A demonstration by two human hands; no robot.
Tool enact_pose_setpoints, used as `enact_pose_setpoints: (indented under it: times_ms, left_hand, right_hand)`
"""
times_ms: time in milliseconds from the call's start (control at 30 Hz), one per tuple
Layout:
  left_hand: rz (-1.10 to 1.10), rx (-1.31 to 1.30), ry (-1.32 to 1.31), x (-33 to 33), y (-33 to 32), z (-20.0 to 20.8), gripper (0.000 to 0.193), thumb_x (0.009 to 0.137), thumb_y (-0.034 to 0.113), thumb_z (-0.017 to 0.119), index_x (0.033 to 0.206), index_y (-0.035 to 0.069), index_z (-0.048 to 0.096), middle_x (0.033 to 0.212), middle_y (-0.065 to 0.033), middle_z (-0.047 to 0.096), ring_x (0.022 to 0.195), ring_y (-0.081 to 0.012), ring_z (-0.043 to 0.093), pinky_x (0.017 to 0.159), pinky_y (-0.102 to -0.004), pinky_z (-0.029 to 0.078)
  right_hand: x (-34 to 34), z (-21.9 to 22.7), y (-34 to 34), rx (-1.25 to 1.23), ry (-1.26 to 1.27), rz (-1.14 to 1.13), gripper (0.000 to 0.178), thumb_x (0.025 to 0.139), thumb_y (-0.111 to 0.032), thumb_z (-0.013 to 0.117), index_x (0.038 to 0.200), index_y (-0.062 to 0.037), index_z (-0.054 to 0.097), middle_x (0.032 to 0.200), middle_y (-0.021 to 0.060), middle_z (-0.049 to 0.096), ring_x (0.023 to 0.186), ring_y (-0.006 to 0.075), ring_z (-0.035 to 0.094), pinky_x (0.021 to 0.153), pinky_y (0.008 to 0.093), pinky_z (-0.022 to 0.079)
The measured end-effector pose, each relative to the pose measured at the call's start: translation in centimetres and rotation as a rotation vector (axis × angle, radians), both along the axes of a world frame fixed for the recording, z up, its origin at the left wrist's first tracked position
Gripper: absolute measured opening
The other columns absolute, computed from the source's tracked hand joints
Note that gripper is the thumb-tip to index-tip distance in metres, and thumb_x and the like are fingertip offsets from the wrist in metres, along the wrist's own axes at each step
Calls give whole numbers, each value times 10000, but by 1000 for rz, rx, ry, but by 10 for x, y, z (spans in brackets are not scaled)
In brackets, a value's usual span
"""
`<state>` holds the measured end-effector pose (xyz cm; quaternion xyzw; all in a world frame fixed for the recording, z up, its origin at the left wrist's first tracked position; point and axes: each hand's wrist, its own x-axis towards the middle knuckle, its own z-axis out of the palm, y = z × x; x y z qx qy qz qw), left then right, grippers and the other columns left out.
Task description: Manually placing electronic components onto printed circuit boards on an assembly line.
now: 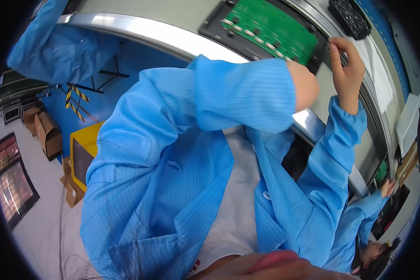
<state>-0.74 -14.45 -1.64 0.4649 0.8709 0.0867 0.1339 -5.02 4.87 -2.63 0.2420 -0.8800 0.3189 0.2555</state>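
Note:
A green circuit board [266,23] with pale connectors along its near edge lies in a black frame [213,24] on the work line. My left arm reaches across my body to the right. My left hand [305,86] is bent over the frame's near side by the board's right end. Its fingers are hidden behind the wrist and sleeve, so what it touches does not show. At the frame's right corner is my right hand [349,70], with thumb and forefinger closed together on the frame's edge.
A metal rail [140,28] edges the line. A black bin of small parts [350,18] stands beyond my right hand, near a white cloth [380,74]. At lower right, a co-worker's hand [387,187] is at the same line. Cardboard boxes [48,133] sit at far left.

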Motion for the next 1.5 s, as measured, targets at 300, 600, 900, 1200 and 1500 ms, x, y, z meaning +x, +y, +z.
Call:
enact_pose_setpoints:
  times_ms: [300, 600, 900, 1200, 1500]
  left_hand:
    - [146, 907, -1171, -128, 55, -56, 386, 955, 222, 624, 1334, 187, 689, 953, -88, 752, 816, -275, 733, 688, -416, 593]
    - [264, 1177, -1932, -109, 9, -40, 476, 1129, 299, 329, 1423, -48, 470, 1316, -177, 588, 1255, -259, 579, 1083, -380, 487]
    - [-146, 1193, -2123, -101, 3, -58, 685, 1132, 471, 218, 1485, -96, 368, 1377, -151, 515, 1217, -228, 538, 1136, -392, 429]
    - [340, 1133, -1683, -58, 5, 11, 715, 1123, 508, 221, 1486, -88, 375, 1414, -168, 492, 1286, -223, 503, 1110, -361, 420]
    - [352, 978, -1712, -79, 5, -27, 305, 1058, 211, 562, 1214, -50, 595, 1073, -98, 643, 972, -143, 643, 885, -263, 549]
  right_hand:
    - [12, -1, 23, -386, 18, -219, 191, 985, -76, 643, 1147, 15, 683, 1061, 98, 743, 969, 171, 700, 910, 296, 524]
    - [35, 2, 1, -58, 28, -175, 190, 899, -40, 668, 1083, 8, 666, 1127, 134, 665, 1037, 218, 639, 930, 337, 498]
    - [29, -7, -1, -42, -67, -155, 196, 786, -9, 717, 979, -4, 680, 1158, 192, 643, 1028, 313, 649, 898, 376, 509]
    - [36, -5, -9, -221, -199, -231, 166, 753, 18, 731, 901, 6, 655, 1178, 185, 638, 1018, 267, 639, 884, 352, 508]
    - [38, 5, 3, 123, 77, -225, 179, 735, 19, 766, 871, -13, 655, 1198, 192, 637, 1043, 274, 631, 872, 338, 505]
